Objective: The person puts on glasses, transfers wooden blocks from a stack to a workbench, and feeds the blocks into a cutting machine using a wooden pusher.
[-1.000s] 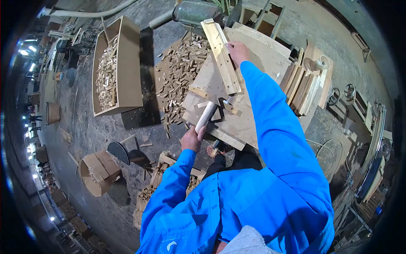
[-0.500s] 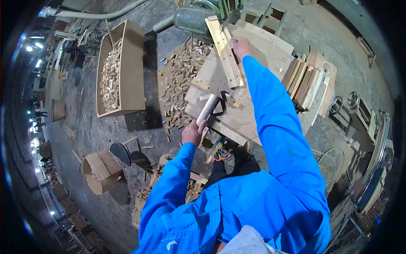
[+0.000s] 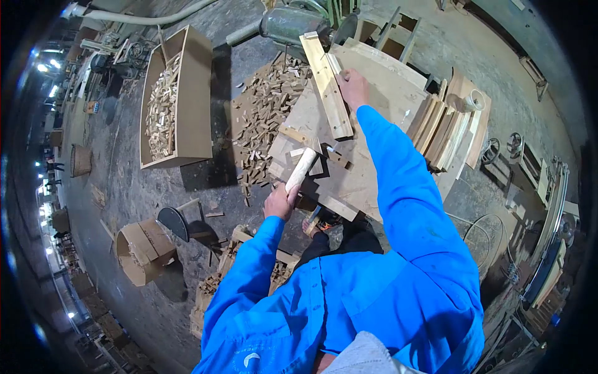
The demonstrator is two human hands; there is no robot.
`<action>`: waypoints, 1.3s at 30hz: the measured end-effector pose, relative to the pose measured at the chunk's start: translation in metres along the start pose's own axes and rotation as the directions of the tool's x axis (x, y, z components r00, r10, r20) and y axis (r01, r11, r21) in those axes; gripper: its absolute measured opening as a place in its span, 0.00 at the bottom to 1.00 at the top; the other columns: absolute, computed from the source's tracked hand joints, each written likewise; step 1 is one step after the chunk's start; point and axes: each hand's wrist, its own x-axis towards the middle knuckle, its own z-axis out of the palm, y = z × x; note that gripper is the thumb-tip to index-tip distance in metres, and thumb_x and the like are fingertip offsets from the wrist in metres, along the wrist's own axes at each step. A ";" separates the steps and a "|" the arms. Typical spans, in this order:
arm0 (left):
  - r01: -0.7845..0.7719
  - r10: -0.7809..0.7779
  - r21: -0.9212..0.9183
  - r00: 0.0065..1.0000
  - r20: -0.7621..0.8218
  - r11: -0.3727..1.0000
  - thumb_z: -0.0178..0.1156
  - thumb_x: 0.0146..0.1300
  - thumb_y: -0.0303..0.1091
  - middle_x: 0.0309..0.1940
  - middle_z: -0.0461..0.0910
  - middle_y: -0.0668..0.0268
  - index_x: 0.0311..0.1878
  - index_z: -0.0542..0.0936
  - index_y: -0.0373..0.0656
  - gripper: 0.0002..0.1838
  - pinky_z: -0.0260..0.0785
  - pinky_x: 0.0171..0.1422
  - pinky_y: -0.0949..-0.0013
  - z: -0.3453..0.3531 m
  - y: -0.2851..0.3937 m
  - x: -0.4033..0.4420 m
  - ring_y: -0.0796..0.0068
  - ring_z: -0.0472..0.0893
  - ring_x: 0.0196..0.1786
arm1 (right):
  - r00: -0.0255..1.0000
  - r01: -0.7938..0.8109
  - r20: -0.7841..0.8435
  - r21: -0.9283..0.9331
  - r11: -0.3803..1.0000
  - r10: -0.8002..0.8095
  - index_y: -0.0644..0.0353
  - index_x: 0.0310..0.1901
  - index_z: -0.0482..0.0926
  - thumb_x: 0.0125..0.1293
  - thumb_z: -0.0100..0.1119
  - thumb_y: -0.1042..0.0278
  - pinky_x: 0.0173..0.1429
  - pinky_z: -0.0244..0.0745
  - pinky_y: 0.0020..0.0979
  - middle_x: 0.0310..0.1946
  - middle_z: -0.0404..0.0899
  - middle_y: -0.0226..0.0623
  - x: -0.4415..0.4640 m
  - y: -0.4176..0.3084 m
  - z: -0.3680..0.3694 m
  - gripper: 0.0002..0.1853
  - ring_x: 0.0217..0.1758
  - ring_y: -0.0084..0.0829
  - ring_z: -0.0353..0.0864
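My left hand (image 3: 281, 201) is closed around the lower end of a pale wooden stick (image 3: 301, 169), which slants over the near edge of the worktable (image 3: 386, 81). On the tabletop, my right hand (image 3: 354, 89) has its fingers curled against a narrow wood strip (image 3: 334, 64) that lies along a longer pale board (image 3: 327, 87) with dark holes. The fingers partly cover the strip. Beyond the strip's far end stands a round saw blade (image 3: 346, 28). Small wood offcuts and a short wooden bar (image 3: 338, 157) lie between my hands.
Several boards (image 3: 445, 134) are stacked at the table's right, with a tape roll (image 3: 474, 100) on top. Offcuts (image 3: 274, 106) cover the floor on the left, near a large box (image 3: 193, 100) of wood pieces. A carton (image 3: 146, 252) and round black disc (image 3: 172, 224) stand lower left.
The stick in my left hand has turned slightly and shows a paler face. My right hand has come a little nearer along the board. The view has shifted slightly.
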 end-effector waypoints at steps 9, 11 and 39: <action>-0.050 0.048 -0.071 0.998 -0.032 0.996 0.54 0.75 0.65 0.36 0.84 0.41 0.41 0.77 0.39 0.32 0.73 0.46 0.37 -0.004 -0.033 -0.035 0.32 0.83 0.44 | 0.986 -0.101 0.121 -0.125 0.987 0.116 0.49 0.47 0.92 0.69 0.64 0.52 0.57 0.82 0.49 0.44 0.90 0.47 -0.033 -0.010 0.010 0.15 0.50 0.52 0.88; -0.040 0.039 -0.060 0.999 -0.022 0.997 0.53 0.75 0.66 0.36 0.84 0.41 0.41 0.77 0.39 0.32 0.73 0.46 0.37 -0.006 -0.038 -0.043 0.33 0.83 0.44 | 0.987 -0.099 0.119 -0.105 0.990 0.111 0.49 0.46 0.92 0.68 0.64 0.52 0.56 0.82 0.50 0.44 0.90 0.48 -0.034 -0.015 0.017 0.14 0.49 0.53 0.88; -0.001 0.000 -0.057 1.000 -0.010 0.998 0.55 0.74 0.65 0.35 0.84 0.41 0.40 0.79 0.37 0.32 0.74 0.48 0.40 -0.002 0.013 0.008 0.34 0.84 0.43 | 0.996 -0.062 0.055 -0.030 0.998 0.064 0.53 0.41 0.93 0.67 0.69 0.49 0.59 0.80 0.50 0.43 0.89 0.48 0.083 -0.005 0.030 0.16 0.52 0.53 0.88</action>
